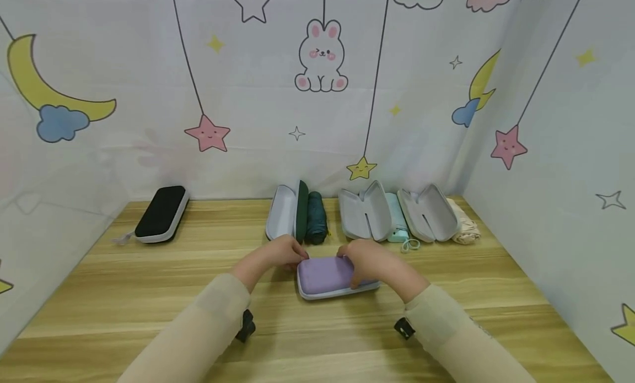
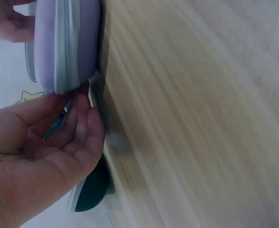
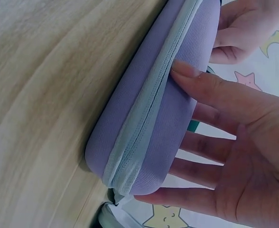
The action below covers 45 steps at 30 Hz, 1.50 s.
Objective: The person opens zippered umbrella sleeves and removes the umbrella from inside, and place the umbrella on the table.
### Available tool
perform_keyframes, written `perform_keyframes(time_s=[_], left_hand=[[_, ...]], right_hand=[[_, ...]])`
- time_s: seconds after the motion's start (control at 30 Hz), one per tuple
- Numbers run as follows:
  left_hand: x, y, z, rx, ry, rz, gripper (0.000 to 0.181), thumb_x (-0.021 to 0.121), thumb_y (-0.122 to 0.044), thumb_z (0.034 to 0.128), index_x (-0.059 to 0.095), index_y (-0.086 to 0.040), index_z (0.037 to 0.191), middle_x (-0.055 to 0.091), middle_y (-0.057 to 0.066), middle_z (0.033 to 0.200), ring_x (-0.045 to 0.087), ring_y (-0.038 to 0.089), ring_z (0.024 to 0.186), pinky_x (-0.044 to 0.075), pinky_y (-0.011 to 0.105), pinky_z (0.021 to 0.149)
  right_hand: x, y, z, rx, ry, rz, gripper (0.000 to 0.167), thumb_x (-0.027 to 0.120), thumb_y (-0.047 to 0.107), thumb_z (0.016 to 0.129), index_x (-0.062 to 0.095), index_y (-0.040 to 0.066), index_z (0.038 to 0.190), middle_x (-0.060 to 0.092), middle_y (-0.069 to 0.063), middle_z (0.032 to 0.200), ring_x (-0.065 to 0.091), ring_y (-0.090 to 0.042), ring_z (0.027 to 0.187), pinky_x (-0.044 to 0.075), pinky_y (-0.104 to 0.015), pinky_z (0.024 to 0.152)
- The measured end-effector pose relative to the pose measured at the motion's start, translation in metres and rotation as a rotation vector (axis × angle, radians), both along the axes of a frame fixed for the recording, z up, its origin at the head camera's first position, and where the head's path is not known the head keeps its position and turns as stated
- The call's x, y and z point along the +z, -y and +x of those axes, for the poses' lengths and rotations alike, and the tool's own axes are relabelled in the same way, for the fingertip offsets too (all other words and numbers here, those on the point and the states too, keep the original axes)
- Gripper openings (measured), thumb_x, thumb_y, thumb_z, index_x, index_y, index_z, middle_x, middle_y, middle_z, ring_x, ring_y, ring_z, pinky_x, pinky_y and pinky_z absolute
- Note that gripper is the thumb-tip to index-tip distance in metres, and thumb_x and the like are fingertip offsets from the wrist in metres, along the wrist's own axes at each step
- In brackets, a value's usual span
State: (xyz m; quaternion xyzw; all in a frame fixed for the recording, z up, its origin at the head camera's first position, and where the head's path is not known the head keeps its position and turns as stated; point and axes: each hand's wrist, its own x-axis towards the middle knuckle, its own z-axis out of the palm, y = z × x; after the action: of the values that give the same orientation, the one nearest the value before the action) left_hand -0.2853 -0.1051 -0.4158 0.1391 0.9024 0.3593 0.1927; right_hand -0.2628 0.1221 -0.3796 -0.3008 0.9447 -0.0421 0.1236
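A closed purple zip case [image 1: 324, 275] with a pale zipper band lies near the middle of the wooden table. At its back left corner my left hand [image 1: 285, 252] has thumb and fingers drawn together; in the left wrist view, the fingertips meet at the zipper's end, and what lies between them is hidden. My right hand [image 1: 369, 260] holds the case by its right part. In the right wrist view, the thumb [image 3: 189, 71] presses near the zipper on the front side, while the other fingers reach across the lid to the back.
A closed black case [image 1: 161, 212] with a grey strap lies at the back left. Along the back stand an open dark green case [image 1: 283, 212], a dark green folded umbrella [image 1: 316, 217], two open grey-lined cases [image 1: 354, 215], a mint item [image 1: 396, 217] and a cream bundle [image 1: 465, 223].
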Motion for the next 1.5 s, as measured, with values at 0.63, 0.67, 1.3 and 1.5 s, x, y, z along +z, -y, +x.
perform_keyframes(time_s=[0.63, 0.67, 1.3, 1.5], left_hand=[[-0.004, 0.006, 0.004, -0.298, -0.242, -0.290, 0.019, 0.057, -0.010, 0.0975, 0.070, -0.008, 0.084, 0.059, -0.003, 0.076, 0.049, 0.010, 0.066, 0.043, 0.027, 0.064], [-0.004, 0.007, 0.005, -0.308, -0.249, -0.289, 0.020, 0.057, -0.010, 0.0977, 0.068, -0.009, 0.082, 0.058, -0.003, 0.074, 0.048, 0.010, 0.066, 0.042, 0.027, 0.063], [0.007, 0.003, 0.033, -0.418, -0.381, -0.312, 0.018, 0.062, -0.008, 0.0940, 0.063, -0.008, 0.075, 0.053, -0.005, 0.070, 0.045, 0.009, 0.065, 0.042, 0.028, 0.065], [0.010, -0.005, 0.041, -0.403, -0.368, -0.335, 0.019, 0.061, -0.008, 0.0945, 0.063, -0.009, 0.075, 0.051, -0.006, 0.067, 0.042, 0.010, 0.062, 0.040, 0.028, 0.063]], right_hand=[[0.000, -0.019, 0.000, 0.114, 0.028, 0.056, 0.066, 0.086, 0.026, 0.076, 0.059, 0.011, 0.134, 0.058, -0.007, 0.131, 0.055, -0.025, 0.119, 0.043, -0.040, 0.098], [0.000, -0.021, -0.001, 0.119, 0.026, 0.057, 0.066, 0.085, 0.027, 0.076, 0.059, 0.011, 0.134, 0.058, -0.007, 0.131, 0.055, -0.025, 0.119, 0.043, -0.041, 0.098], [-0.004, -0.036, 0.013, 0.064, -0.073, 0.184, 0.072, 0.075, 0.054, 0.079, 0.058, 0.011, 0.135, 0.065, -0.008, 0.116, 0.062, -0.025, 0.103, 0.049, -0.044, 0.085], [-0.009, -0.040, 0.024, 0.103, -0.126, 0.168, 0.075, 0.071, 0.053, 0.083, 0.044, 0.026, 0.148, 0.068, -0.007, 0.107, 0.063, -0.022, 0.092, 0.051, -0.042, 0.076]])
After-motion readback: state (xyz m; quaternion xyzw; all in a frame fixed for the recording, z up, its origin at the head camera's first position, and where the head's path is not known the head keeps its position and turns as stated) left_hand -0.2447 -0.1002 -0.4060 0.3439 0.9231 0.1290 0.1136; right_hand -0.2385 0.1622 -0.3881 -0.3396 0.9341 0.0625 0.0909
